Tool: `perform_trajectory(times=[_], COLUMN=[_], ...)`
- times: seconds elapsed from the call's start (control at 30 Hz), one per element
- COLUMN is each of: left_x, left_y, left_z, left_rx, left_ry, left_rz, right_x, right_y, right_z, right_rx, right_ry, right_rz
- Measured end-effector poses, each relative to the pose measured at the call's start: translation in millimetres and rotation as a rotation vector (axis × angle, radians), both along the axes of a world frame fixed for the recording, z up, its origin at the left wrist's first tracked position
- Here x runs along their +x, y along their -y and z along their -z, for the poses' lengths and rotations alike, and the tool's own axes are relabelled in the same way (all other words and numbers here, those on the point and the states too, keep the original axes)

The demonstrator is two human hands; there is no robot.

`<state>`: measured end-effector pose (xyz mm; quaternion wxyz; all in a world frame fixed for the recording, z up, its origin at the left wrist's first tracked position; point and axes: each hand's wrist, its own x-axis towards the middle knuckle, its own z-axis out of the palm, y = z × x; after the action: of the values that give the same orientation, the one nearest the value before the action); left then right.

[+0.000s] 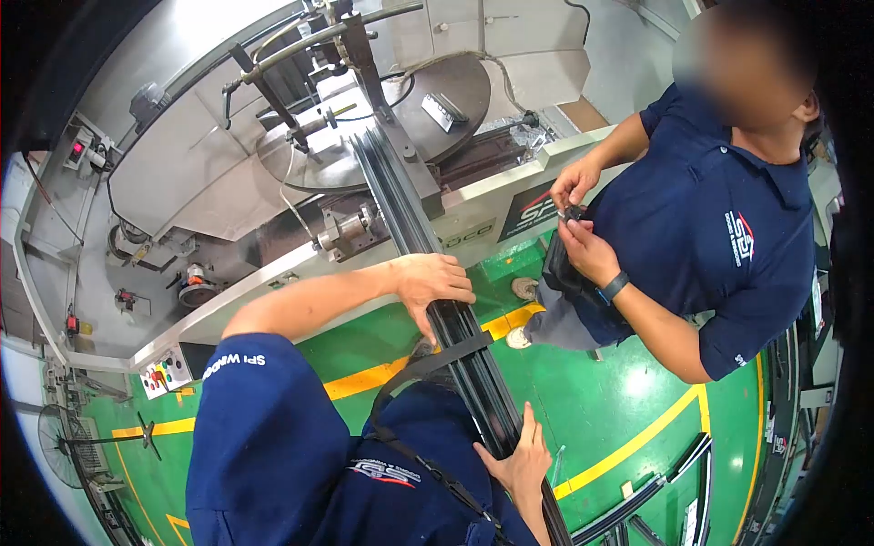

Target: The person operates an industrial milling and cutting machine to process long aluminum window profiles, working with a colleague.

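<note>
A long black aluminium profile (473, 366) with grooves along its length runs from the machine at the top down past my body to the bottom edge. My left hand (432, 287) wraps over it about midway, with the thumb on the near side. Lower down, close to my body, my right hand (521, 460) grips the profile between thumb and fingers. A dark strap (446, 358) crosses the profile between my two hands. The profile's far end lies on the machine's round table (464, 91), among the clamp bars (355, 50).
A co-worker (692, 209) stands at the right, holding a small dark part (574, 213) in both hands. A button panel (164, 375) sits at the machine's left front. More dark profiles (628, 510) lie at the lower right. Yellow lines (628, 446) mark the green floor.
</note>
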<state>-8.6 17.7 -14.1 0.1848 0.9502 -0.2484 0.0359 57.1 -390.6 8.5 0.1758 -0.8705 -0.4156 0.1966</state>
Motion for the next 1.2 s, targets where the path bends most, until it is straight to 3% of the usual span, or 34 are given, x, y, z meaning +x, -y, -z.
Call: perform_trajectory(times=[0.07, 0.17, 0.2, 0.27, 0.33, 0.37, 0.47, 0.57, 0.77, 0.87, 0.97, 1.07, 1.1, 1.2], left_x=[-3, -21, -29, -32, -33, -41, -56, -47, -35, -36, -19, -15, -13, -17], left_y=[1, 12, 29, 64, 87, 96, 106, 107, 99, 95, 102, 104, 108, 105], left_z=[-7, 1, -7, 24, 59, 71, 69, 76, 54, 45, 6, 18, 12, 43], left_rx=[0.035, -0.021, -0.042, -0.153, -0.57, -0.921, -2.008, -2.251, -2.252, -2.199, -1.932, -1.682, -1.658, -1.53], left_ry=[-0.007, 0.347, 0.395, 0.643, 0.732, 0.557, -0.01, 0.015, 0.147, 0.119, 0.089, 0.093, 0.12, 0.152], left_rz=[-0.028, -0.403, -0.69, -1.344, -1.74, -1.842, -1.562, -1.227, -1.198, -1.368, -1.756, -1.926, -1.948, -1.929], right_x=[3, 3, 5, 6, 6, 7, 10, 11, 10, 11, 17, 49, 52, 60], right_y=[0, 0, -3, -1, -1, -3, -8, -10, -19, -20, -18, 1, 3, 51], right_z=[6, 6, 5, 9, 11, 9, 6, 10, 0, 3, 3, 21, 2, -6], right_rx=[0.014, 0.011, 0.002, 0.004, 0.033, 0.032, 0.054, 0.092, 0.082, 0.098, 0.105, 0.151, 0.071, -0.055], right_ry=[-0.023, -0.013, 0.002, -0.001, 0.014, -0.02, -0.011, 0.003, -0.02, 0.0, -0.08, -0.554, -0.691, -0.761], right_rz=[-0.01, -0.032, -0.042, -0.049, -0.066, -0.062, -0.107, -0.146, -0.132, -0.131, -0.163, -0.237, -0.174, -0.105])
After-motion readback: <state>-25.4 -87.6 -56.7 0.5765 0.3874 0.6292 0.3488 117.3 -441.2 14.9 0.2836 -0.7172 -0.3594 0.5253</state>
